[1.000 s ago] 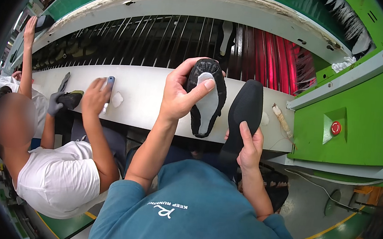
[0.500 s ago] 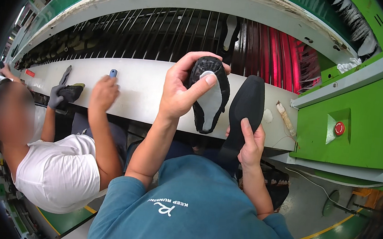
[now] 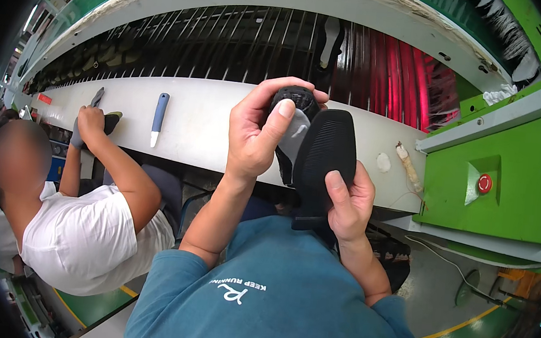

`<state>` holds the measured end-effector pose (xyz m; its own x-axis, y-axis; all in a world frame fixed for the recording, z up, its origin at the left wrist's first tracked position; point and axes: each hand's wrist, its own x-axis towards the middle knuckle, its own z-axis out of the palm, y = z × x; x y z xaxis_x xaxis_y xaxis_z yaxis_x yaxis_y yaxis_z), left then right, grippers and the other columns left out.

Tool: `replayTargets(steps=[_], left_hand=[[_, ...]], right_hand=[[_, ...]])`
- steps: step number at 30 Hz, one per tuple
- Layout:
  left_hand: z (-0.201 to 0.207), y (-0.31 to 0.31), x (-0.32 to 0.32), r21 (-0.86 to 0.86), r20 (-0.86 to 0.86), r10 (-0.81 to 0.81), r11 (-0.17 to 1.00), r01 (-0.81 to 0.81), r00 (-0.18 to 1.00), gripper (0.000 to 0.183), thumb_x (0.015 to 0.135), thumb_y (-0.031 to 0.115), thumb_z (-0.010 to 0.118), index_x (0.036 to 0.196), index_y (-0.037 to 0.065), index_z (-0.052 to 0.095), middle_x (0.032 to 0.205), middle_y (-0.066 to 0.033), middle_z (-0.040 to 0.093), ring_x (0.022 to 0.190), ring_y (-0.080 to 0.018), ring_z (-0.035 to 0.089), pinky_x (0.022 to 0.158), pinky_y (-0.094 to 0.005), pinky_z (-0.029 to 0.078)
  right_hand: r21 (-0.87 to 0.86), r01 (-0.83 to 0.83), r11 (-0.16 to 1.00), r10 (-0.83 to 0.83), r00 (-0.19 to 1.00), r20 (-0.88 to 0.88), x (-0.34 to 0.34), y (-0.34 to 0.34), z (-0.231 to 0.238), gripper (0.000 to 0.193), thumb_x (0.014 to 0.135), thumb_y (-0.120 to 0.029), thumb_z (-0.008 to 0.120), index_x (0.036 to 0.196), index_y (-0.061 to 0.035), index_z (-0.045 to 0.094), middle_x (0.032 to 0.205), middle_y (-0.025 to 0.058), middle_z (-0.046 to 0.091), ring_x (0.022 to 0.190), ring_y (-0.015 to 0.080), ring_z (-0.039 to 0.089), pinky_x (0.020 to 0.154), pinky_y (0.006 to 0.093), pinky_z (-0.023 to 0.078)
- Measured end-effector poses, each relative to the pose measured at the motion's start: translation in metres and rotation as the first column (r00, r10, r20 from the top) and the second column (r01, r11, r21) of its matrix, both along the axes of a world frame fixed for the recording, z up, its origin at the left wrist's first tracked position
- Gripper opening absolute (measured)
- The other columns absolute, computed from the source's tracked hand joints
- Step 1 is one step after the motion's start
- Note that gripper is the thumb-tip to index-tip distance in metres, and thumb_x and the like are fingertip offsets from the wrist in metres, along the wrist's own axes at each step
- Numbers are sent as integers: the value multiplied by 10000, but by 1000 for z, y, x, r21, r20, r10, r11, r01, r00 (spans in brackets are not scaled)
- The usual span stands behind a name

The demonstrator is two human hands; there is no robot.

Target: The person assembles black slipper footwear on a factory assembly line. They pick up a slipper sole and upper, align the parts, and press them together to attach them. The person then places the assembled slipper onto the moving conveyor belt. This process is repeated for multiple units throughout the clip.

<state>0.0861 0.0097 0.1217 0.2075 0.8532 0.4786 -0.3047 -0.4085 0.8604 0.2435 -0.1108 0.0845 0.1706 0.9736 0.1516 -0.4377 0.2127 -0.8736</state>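
A: Containers first. What's in the machine bay [image 3: 185, 45]?
B: One dark shoe piece [image 3: 330, 42] with a pale bottom, on the rods, left of the red glow [image 3: 395, 70]. Dim shoe-like shapes further left.
A: Changed since last frame?
B: Outsole swung left; was beside the upper, now overlaps its right side. Contact: can't tell. Co-worker's bare hand [image 3: 92, 119] left the blue-handled tool [image 3: 160, 117], which lies on the tabletop [image 3: 210, 119]; that hand's now by the gloved one.
A: Hands?
B: Left hand [image 3: 252, 138] wrapped round the shoe upper [image 3: 291, 138], thumb pressing its bottom. Right hand [image 3: 350, 205] pinching the black outsole [image 3: 327, 148], thumb on the near face. Both pieces up in front of the tabletop's near edge.
A: Looks?
B: Upper: black, gathered toe, grey bottom. Outsole: ribbed, squarish toe, heel block at lower end.
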Motion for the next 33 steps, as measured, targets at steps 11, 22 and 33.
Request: replayTargets(steps=[11,22,33], left_hand=[[3,-14,-6,-118,70,-69,990,77,995,701,1042,484,553,1410,-108,632,1249,-287,758,1171,-361,749,1016,-471,627],[8,-22,-6,-92,38,-31,995,35,999,587,963,317,702,1385,-90,666,1251,-273,763,1170,-349,752,1009,-467,630],[7,-23,-6,-96,59,-45,994,50,997,509,995,243,694,1384,-84,666,1263,-264,764,1166,-316,753,1000,-434,632]], right_hand=[[-41,-28,999,36,972,230,-5,10,20,229,1074,-192,790,990,18,755,815,-17,708,749,34,570,683,227,456],[-56,-50,997,63,962,267,-4,9,21,242,1069,-205,793,976,17,773,810,14,759,737,51,646,669,234,503],[-50,-63,997,74,962,262,-4,10,20,244,1073,-205,789,971,16,769,816,16,760,745,53,653,673,235,506]])
